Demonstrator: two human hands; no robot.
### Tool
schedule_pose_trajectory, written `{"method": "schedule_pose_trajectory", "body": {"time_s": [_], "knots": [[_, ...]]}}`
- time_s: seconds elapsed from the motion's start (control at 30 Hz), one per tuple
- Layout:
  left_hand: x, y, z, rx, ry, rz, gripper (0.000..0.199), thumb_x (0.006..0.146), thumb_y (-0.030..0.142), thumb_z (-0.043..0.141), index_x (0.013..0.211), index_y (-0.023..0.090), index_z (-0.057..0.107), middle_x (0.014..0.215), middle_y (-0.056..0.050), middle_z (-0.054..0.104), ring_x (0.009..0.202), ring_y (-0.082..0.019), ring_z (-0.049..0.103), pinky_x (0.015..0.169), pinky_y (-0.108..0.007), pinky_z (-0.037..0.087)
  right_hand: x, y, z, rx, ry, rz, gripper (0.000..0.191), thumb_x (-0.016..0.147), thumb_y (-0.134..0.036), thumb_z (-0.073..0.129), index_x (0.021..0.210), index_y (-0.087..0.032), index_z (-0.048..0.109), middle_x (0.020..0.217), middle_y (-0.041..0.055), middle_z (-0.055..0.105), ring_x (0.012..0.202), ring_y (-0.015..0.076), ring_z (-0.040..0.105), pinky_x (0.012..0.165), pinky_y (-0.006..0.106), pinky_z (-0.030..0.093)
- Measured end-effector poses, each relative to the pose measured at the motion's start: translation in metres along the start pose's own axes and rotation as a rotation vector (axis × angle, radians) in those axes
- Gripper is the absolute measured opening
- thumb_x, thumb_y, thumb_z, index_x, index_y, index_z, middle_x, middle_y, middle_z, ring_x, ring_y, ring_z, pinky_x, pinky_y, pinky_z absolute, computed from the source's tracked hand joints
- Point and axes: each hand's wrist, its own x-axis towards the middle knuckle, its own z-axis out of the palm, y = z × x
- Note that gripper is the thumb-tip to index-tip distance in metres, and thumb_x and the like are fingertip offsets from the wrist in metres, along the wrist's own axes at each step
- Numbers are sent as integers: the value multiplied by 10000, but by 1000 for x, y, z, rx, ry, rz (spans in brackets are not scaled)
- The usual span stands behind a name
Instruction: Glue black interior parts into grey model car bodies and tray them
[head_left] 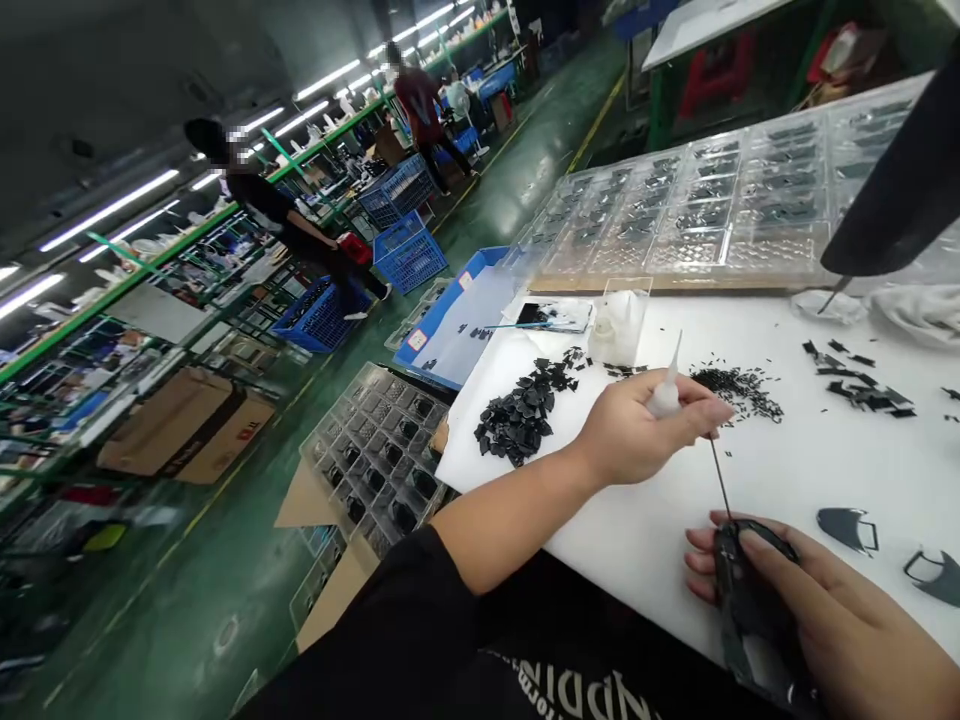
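Note:
My left hand [637, 430] is closed around a small white dropper bottle [666, 392] with its pointed nozzle up. A thin metal rod [719, 475] runs from those fingertips down to a dark, glossy plastic part [757, 610]. My right hand [817, 600] grips this part near the table's front edge, thumb on top and fingers beneath. The rod's lower tip meets the part's upper end; whether it touches is unclear. Just beyond my left hand lies a scatter of tiny black pieces [739, 392]. Two dark curved pieces, one a flat shell [847, 527], lie right of my right hand.
A heap of black chips [517, 415] lies on the white tabletop [630, 540], left of my hands. Clear blister trays [697, 190] stand along the back. A dark cylindrical tool [892, 190] hangs at upper right. A blue bin [450, 330] sits left; people walk in the aisle.

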Motion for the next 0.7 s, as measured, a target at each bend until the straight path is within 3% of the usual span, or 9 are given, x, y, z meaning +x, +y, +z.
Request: {"method": "schedule_pose_trajectory", "body": {"time_s": [0.23,0.43,0.6,0.7], "knots": [[3,5,-4,2,19,13,374,766,501,744,842,145,657,721,-16,645,638,-87,566,620,-230,475,-11,-14,9,81,25,121,455,762,-503,764,1080,-186,691,1045,102,754,914,282,731,705,264,639],[4,12,-7,56,47,49,368,764,506,744,826,156,652,712,-10,647,633,-89,559,624,-230,471,-15,-21,13,67,-19,86,388,821,-426,731,1119,-186,665,1011,88,753,878,245,728,729,278,630],[0,23,-13,153,90,135,341,781,497,731,830,169,655,736,-13,664,633,-94,564,629,-232,462,-19,-24,12,70,-75,65,309,876,-396,684,1093,-178,657,963,87,745,824,210,716,718,258,615],[-5,37,-30,263,190,250,310,807,476,705,833,172,652,735,-10,666,625,-95,565,616,-227,453,-21,-24,11,66,-87,37,283,890,-405,681,1071,-189,659,1026,85,737,854,200,712,751,262,611]]}}
